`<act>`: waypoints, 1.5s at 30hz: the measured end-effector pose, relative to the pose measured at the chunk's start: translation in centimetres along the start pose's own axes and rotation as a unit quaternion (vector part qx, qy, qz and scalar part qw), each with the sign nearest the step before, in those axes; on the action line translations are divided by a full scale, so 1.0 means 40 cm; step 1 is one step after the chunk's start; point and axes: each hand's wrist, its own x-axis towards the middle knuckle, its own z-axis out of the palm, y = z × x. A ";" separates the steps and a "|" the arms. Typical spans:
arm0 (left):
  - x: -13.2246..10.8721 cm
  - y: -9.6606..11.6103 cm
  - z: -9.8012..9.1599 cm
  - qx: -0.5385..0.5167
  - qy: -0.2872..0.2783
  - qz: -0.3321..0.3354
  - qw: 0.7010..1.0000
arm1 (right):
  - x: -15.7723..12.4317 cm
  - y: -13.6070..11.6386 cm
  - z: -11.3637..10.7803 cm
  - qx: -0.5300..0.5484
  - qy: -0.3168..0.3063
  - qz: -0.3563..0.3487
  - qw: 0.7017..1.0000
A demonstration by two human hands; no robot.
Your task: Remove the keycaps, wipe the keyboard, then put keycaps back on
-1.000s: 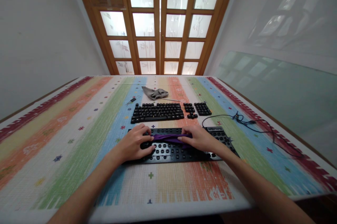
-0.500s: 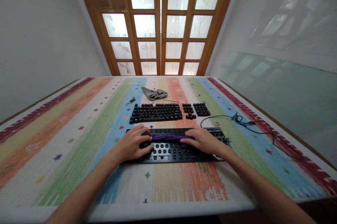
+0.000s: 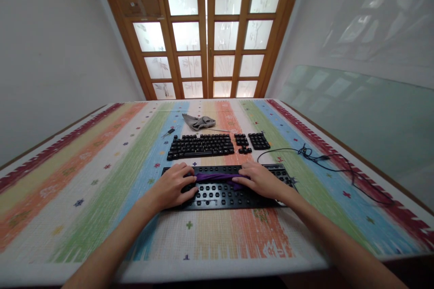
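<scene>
A black keyboard base with its keycaps off lies in front of me, rows of bare key sockets showing. Across its upper rows stretches a twisted purple cloth. My left hand is closed on the cloth's left end, its thumb resting by the sockets. On the right, my right hand grips the other end, thumb along the near side of the cloth. Both hands rest on the base and cover parts of it. The detached black keycaps are laid out in keyboard order just beyond the base.
Behind the keycaps lie a crumpled grey cloth, a thin rod and a small black tool. A black cable runs right from the base. A striped tablecloth covers the table; walls stand on both sides.
Almost nothing differs. Both hands keep their hold on the purple cloth, which has shifted only very slightly on the base. The camera view has tilted a little.
</scene>
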 end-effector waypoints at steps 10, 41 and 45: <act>0.005 0.014 0.014 0.023 -0.009 0.013 1.000 | -0.030 0.028 -0.008 0.019 0.010 -0.001 1.000; 0.111 0.079 0.047 -0.020 -0.030 0.028 0.999 | -0.113 0.131 -0.058 0.046 0.019 0.038 0.998; 0.127 0.090 0.050 -0.025 -0.038 0.035 0.998 | -0.123 0.155 -0.062 0.053 0.016 0.041 0.998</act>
